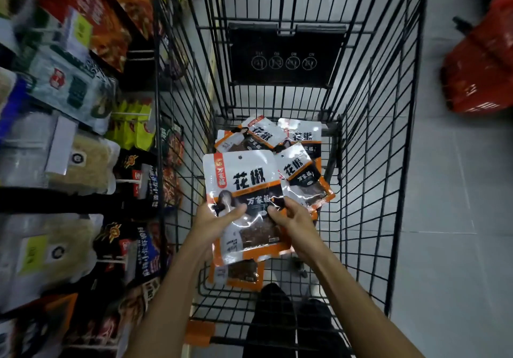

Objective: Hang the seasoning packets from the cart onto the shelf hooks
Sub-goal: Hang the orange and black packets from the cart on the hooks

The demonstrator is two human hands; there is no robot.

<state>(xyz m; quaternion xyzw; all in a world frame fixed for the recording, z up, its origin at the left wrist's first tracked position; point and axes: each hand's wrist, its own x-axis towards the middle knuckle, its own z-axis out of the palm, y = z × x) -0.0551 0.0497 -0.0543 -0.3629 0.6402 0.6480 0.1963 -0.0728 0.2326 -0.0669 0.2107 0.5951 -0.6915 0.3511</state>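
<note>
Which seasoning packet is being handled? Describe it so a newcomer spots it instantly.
Look inside the black wire cart. The left hand and right hand hold one white-and-orange packet by its middle. Unlike the loose packets on the cart floor, it is lifted, facing the camera.

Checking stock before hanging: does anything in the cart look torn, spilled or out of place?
Nothing stands out. The packet in the left hand and right hand looks sealed, its hang hole intact; the loose packets in the cart lie overlapped at angles. No spill shows.
</note>
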